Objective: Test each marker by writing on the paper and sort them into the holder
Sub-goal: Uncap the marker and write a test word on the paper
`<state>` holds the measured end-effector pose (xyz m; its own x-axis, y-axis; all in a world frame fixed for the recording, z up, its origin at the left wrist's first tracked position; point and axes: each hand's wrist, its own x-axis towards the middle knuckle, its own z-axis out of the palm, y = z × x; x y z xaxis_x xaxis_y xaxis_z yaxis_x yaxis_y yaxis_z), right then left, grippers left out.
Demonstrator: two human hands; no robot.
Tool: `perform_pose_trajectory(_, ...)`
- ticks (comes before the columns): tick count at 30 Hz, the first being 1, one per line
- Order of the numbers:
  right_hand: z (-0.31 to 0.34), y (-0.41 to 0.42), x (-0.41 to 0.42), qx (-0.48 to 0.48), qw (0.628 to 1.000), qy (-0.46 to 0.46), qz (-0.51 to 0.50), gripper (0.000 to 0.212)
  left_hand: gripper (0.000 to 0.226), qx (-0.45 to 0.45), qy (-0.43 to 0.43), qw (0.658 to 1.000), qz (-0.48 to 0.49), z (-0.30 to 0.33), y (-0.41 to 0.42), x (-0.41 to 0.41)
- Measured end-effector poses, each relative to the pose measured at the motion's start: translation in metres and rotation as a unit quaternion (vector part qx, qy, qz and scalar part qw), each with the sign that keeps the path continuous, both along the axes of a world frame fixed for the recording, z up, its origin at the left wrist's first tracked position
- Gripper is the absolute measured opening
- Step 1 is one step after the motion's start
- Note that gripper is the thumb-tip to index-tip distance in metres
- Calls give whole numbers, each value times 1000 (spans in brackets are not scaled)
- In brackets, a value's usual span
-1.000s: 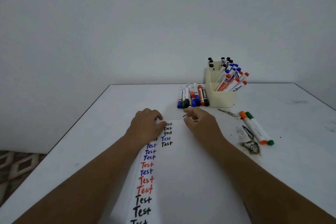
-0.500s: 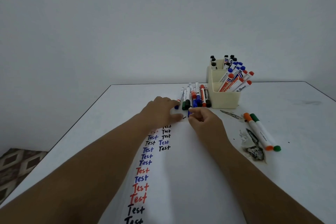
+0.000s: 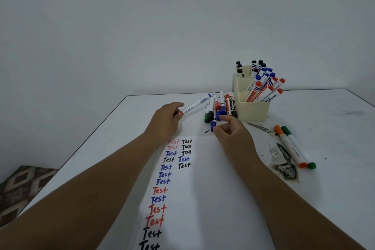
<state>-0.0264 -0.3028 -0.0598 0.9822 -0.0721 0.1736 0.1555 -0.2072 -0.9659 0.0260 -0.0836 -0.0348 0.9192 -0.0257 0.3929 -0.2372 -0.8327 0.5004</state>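
My left hand grips a white marker by its red-banded end, and its barrel points up and to the right, off the table. My right hand pinches the blue end of a blue marker just past the paper's far edge. Behind both hands lies a row of loose markers with green, blue, red and black ends. The cream holder stands right of the row, with black, blue and red markers in separate compartments. The white paper carries columns of "Test" in red, blue and black.
An orange marker and a green marker lie side by side at the right. Next to them are a dark stain and a crumpled scrap. The white table's left edge runs diagonally, with patterned floor beyond.
Both hands left the paper's top edge and moved forward to the marker row. My left hand has picked up a white marker, and my right fingers closed on the blue marker's end.
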Motion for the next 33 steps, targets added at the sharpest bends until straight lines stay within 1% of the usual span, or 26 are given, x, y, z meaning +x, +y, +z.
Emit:
perform_pose_trajectory(2,3,0,0,55,998,13,-3,54,26,13,-26,998,-60,4,-10,-10)
perform_pose_trajectory(3,5,0,0,88,996,20,-3,58,25,31,-32,994,-97,5,-15,-16)
perform_pose_trajectory(5,9,-1,0,139,990,34,-4,56,24,71,-33,984,-161,6,-23,-28)
perform_pose_trajectory(7,11,-3,-2,177,983,41,-11,44,25,95,-22,977,-188,6,-30,-39)
perform_pose_trajectory(9,11,-4,-3,196,980,37,-16,31,27,116,1,975,-188,6,-35,-46)
perform_pose_trajectory(10,12,-5,-5,196,980,33,-13,28,29,130,13,974,-186,7,-38,-47)
perform_pose_trajectory(13,12,-4,-7,185,982,30,1,25,32,176,23,969,-171,8,-43,-51)
perform_pose_trajectory(16,13,-4,-7,187,982,38,3,24,28,221,-25,965,-136,10,-47,-54)
perform_pose_trajectory(20,12,-6,-4,209,977,52,-3,26,34,253,-75,955,-134,9,-51,-55)
perform_pose_trajectory(23,12,-7,-2,222,973,62,-16,27,37,252,-96,953,-140,5,-54,-51)
perform_pose_trajectory(26,10,-9,-1,248,967,59,-17,26,34,223,-122,955,-154,3,-58,-49)
perform_pose_trajectory(30,7,-9,3,258,964,64,-25,27,41,197,-59,972,-111,8,-56,-47)
perform_pose_trajectory(32,6,-9,4,256,964,57,-31,26,50,181,-6,977,-112,13,-53,-48)
perform_pose_trajectory(33,6,-8,4,259,964,51,-38,27,58,175,22,977,-119,14,-50,-48)
